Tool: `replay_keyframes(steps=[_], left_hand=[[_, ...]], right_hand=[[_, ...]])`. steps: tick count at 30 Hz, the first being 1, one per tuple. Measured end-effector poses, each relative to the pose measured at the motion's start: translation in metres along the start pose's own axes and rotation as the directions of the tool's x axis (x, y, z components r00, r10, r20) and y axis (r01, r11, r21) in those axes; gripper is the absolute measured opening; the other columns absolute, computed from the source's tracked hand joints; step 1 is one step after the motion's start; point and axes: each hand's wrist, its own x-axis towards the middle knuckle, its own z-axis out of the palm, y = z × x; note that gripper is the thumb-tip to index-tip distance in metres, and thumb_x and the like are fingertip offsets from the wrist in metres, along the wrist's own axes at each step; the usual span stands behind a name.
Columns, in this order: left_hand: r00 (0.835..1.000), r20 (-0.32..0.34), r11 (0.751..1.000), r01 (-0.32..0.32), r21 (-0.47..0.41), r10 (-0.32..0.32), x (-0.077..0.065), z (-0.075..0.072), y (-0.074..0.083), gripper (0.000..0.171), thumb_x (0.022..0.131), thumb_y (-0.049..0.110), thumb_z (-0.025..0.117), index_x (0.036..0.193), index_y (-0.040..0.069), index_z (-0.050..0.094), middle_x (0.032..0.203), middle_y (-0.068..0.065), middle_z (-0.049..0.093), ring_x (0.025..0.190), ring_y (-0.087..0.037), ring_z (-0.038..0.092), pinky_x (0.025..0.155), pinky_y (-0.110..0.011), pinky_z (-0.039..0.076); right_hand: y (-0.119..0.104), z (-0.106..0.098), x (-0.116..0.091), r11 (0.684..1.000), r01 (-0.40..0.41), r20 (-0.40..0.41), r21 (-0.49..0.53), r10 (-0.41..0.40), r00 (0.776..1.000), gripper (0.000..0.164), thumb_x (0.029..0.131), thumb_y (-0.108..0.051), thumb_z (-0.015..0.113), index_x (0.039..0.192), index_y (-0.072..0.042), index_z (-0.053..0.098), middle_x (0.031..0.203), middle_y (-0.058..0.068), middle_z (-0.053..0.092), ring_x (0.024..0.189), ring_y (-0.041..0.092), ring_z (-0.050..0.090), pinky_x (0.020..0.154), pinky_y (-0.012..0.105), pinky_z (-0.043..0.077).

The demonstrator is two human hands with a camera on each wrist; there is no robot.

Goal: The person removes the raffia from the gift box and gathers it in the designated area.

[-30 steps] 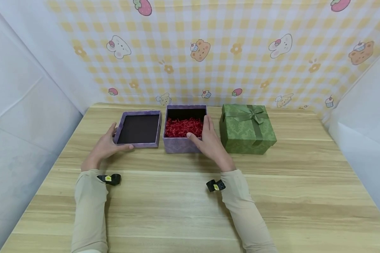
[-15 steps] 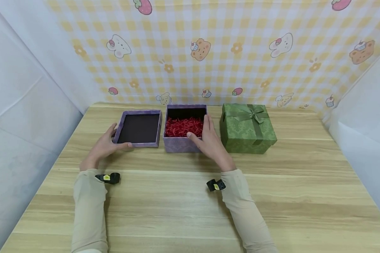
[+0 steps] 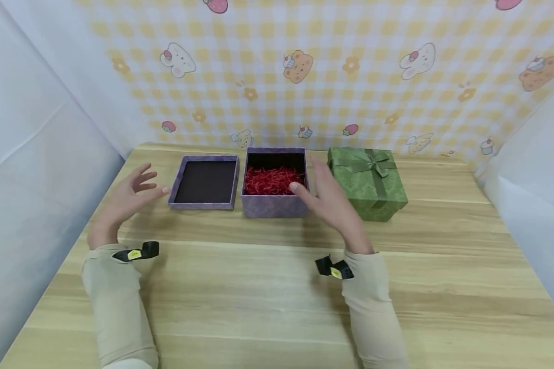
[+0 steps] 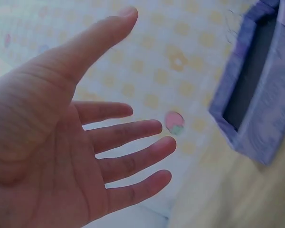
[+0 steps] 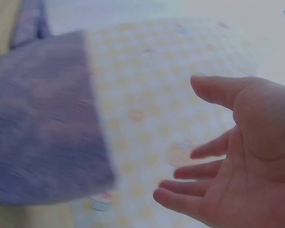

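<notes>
The purple box lid (image 3: pixel 203 206) lies upturned on the table, its black inside showing. To its left my left hand (image 3: pixel 125 197) hovers with fingers spread, apart from the lid and holding nothing. Red paper shred (image 3: pixel 270 181) fills part of the purple box (image 3: pixel 274 207), which stands in the middle without its lid. At the box's right side is my right hand (image 3: pixel 330 202), fingers extended and nothing in its grasp. In the right wrist view a gap shows between this hand (image 5: pixel 247 142) and the blurred purple box (image 5: pixel 52 118).
A green gift box (image 3: pixel 367 189) with a ribbon bow stands lidded at the right, partly behind my right hand. A checked cloth (image 3: pixel 341 77) hangs along the table's back edge. White sheets (image 3: pixel 37 169) flank both sides of the wooden table (image 3: pixel 240 297).
My left hand has let go of the lid and moved left. My right hand has come off the box and shifted right. Lid and boxes keep their places; the head view tilts slightly.
</notes>
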Motion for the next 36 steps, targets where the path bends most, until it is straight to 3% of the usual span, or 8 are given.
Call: replay_keyframes(steps=[7, 12, 18, 20, 24, 27, 32, 36], left_hand=[[0.978, -0.071, 0.98, -0.191, 0.061, 0.195, -0.008, 0.006, 0.043, 0.075, 0.088, 0.031, 0.066, 0.149, 0.025, 0.023, 0.146, -0.01, 0.035, 0.126, -0.03, 0.039, 0.096, -0.047, 0.035], [0.942, -0.082, 0.945, -0.325, 0.028, 0.326, -0.014, 0.027, 0.084, 0.067, 0.088, 0.022, 0.067, 0.146, 0.019, 0.033, 0.143, -0.005, 0.04, 0.125, -0.026, 0.042, 0.097, -0.048, 0.035], [0.883, -0.056, 0.876, -0.47, -0.107, 0.467, -0.007, 0.09, 0.137, 0.088, 0.084, 0.015, 0.071, 0.15, 0.022, 0.013, 0.152, 0.002, 0.021, 0.124, -0.02, 0.044, 0.097, -0.04, 0.039], [0.879, -0.052, 0.865, -0.475, -0.161, 0.473, -0.003, 0.111, 0.154, 0.096, 0.083, 0.02, 0.072, 0.15, 0.027, 0.003, 0.154, 0.006, 0.01, 0.126, -0.016, 0.041, 0.097, -0.037, 0.039], [0.876, -0.05, 0.852, -0.479, -0.211, 0.48, 0.005, 0.15, 0.179, 0.097, 0.083, 0.032, 0.071, 0.15, 0.029, 0.002, 0.154, 0.007, 0.009, 0.129, -0.01, 0.035, 0.098, -0.032, 0.037], [0.867, -0.014, 0.853, -0.493, -0.173, 0.498, 0.014, 0.179, 0.194, 0.098, 0.082, 0.04, 0.07, 0.15, 0.029, 0.0, 0.154, 0.005, 0.009, 0.135, -0.009, 0.024, 0.103, -0.033, 0.031], [0.859, 0.106, 0.865, -0.496, -0.071, 0.501, 0.026, 0.224, 0.205, 0.108, 0.077, 0.05, 0.071, 0.149, 0.029, -0.008, 0.152, 0.011, -0.011, 0.137, -0.007, -0.002, 0.109, -0.039, 0.014], [0.857, 0.184, 0.876, -0.48, -0.053, 0.481, 0.033, 0.25, 0.205, 0.109, 0.077, 0.052, 0.07, 0.149, 0.028, -0.009, 0.152, 0.007, -0.017, 0.138, -0.012, -0.006, 0.108, -0.045, 0.016]], right_hand=[[0.025, -0.057, -0.035, 0.998, 0.029, -0.15, 0.052, -0.021, 0.988, 0.058, 0.096, -0.035, 0.05, 0.143, -0.005, 0.035, 0.142, 0.014, 0.039, 0.129, 0.029, 0.037, 0.104, 0.045, 0.03], [0.053, -0.092, -0.06, 0.995, -0.078, -0.246, 0.06, 0.09, 0.965, 0.052, 0.097, -0.032, 0.051, 0.14, -0.005, 0.04, 0.139, 0.015, 0.043, 0.127, 0.034, 0.039, 0.102, 0.048, 0.031], [0.08, -0.123, -0.084, 0.974, -0.222, -0.203, -0.053, 0.207, 0.957, 0.058, 0.097, -0.035, 0.047, 0.141, 0.002, 0.035, 0.14, 0.026, 0.037, 0.128, 0.042, 0.033, 0.099, 0.056, 0.028], [0.085, -0.127, -0.087, 0.964, -0.255, -0.165, -0.079, 0.24, 0.957, 0.062, 0.098, -0.037, 0.046, 0.142, 0.004, 0.031, 0.14, 0.03, 0.033, 0.127, 0.046, 0.031, 0.098, 0.058, 0.028], [0.092, -0.13, -0.086, 0.947, -0.302, -0.1, -0.111, 0.292, 0.951, 0.069, 0.097, -0.042, 0.044, 0.144, 0.004, 0.024, 0.141, 0.033, 0.029, 0.124, 0.052, 0.03, 0.096, 0.06, 0.028], [0.098, -0.129, -0.081, 0.932, -0.336, -0.041, -0.136, 0.334, 0.942, 0.077, 0.095, -0.048, 0.045, 0.146, 0.004, 0.017, 0.143, 0.031, 0.026, 0.126, 0.052, 0.027, 0.095, 0.062, 0.027], [0.11, -0.124, -0.078, 0.911, -0.393, 0.038, -0.125, 0.4, 0.916, 0.09, 0.091, -0.053, 0.049, 0.148, 0.002, 0.006, 0.147, 0.029, 0.017, 0.13, 0.05, 0.02, 0.096, 0.064, 0.024], [0.115, -0.121, -0.076, 0.907, -0.41, 0.059, -0.1, 0.416, 0.907, 0.096, 0.089, -0.054, 0.052, 0.148, 0.0, 0.0, 0.148, 0.03, 0.013, 0.13, 0.051, 0.018, 0.097, 0.065, 0.023]])
